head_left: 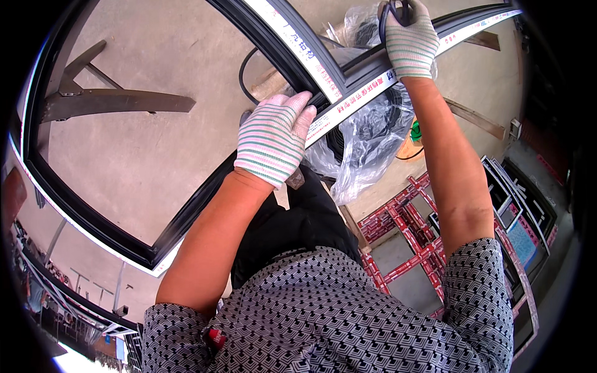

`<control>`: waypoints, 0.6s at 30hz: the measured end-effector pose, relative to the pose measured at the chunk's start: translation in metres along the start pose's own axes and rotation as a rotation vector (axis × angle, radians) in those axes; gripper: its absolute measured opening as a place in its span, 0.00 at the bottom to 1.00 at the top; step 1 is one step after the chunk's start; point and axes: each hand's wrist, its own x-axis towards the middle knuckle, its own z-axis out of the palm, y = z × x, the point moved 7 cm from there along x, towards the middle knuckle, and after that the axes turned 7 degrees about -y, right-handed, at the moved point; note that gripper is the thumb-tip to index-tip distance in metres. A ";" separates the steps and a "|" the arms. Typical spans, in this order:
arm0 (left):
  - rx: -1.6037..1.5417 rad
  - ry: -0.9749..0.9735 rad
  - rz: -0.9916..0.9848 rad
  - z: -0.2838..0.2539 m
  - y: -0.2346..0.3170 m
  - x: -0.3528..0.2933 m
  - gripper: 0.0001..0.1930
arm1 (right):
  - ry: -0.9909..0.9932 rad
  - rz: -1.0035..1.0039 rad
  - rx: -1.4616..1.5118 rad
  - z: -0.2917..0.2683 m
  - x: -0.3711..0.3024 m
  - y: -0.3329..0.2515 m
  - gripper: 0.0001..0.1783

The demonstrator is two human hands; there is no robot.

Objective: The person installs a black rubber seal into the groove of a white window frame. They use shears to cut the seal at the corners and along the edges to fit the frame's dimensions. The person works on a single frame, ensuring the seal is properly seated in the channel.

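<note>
A large window frame (205,202), black inside with white printed film on its face, spans the view, and a crossbar (305,53) meets its near rail. My left hand (273,137), in a white glove with green and pink stripes, is closed over that rail beside the joint, fingertips at the inner black groove. What lies under those fingers is hidden. My right hand (410,43), gloved alike, is farther away and to the right above the rail. It is closed round a looped black rubber strip (384,25). A thin black loop (241,74) curves near my left fingers.
Crumpled clear plastic (373,143) with coiled black strip lies under the rail. A brown metal stand leg (130,101) shows through the frame's opening. Red-wrapped profiles (410,230) lie at the lower right, with more frames (519,205) beyond. A wooden batten (476,118) rests on the floor.
</note>
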 end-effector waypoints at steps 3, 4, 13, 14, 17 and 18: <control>-0.044 -0.049 -0.043 -0.013 -0.005 0.006 0.18 | 0.017 -0.058 0.065 0.001 0.003 -0.002 0.19; -0.070 -0.058 -0.048 -0.019 -0.006 0.009 0.17 | 0.018 -0.054 0.014 0.000 0.003 -0.004 0.18; 0.240 -0.233 0.026 -0.015 -0.007 0.004 0.16 | 0.020 -0.094 0.007 0.005 0.000 -0.005 0.14; 0.221 -0.242 0.008 -0.014 -0.009 0.004 0.16 | 0.013 -0.087 0.021 0.005 0.001 -0.003 0.14; 0.242 -0.226 0.005 -0.010 -0.012 0.005 0.17 | -0.005 -0.088 0.085 0.007 0.003 0.005 0.14; 0.211 -0.235 -0.017 -0.009 -0.011 0.006 0.17 | -0.008 -0.102 0.108 0.007 0.003 0.006 0.14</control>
